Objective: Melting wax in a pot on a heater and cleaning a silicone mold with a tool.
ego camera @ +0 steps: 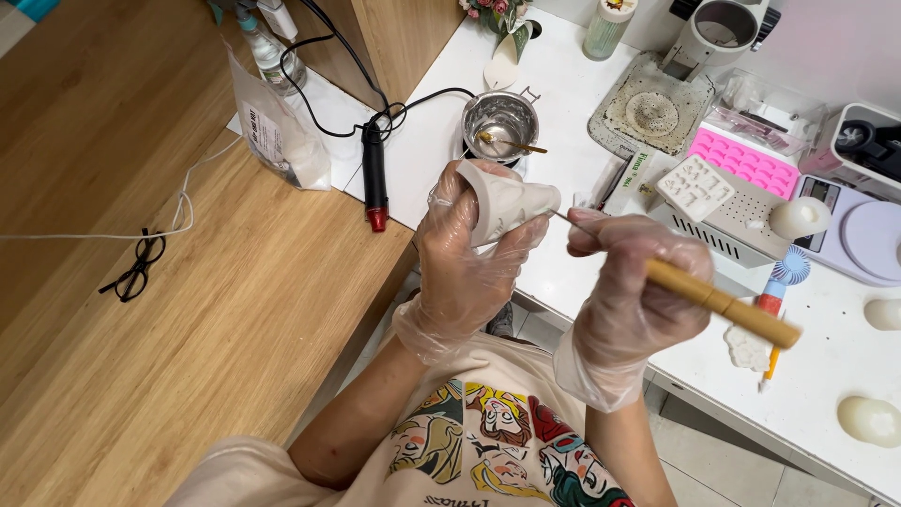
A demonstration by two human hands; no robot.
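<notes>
Head view: left hand (465, 253) grip wrapped around pale mould (507, 202), centre frame. Right hand (633, 291) grip closed on wooden-handled tool (723, 305), its thin tip touching mould at 3 o'clock. Metal pot (500, 120) at 12 o'clock on white worktop (563, 84).

- A small craft workshop, likely for casting or candle work.
- White worktop (563, 103) carries a metal melting pot (501, 122), a pink silicone mould (746, 161), a white mould (694, 186) and a scale (859, 230).
- Pale cast pieces (871, 420) lie about.
- A heat tool (374, 178) rests beside a wooden worktop (188, 329).
</notes>
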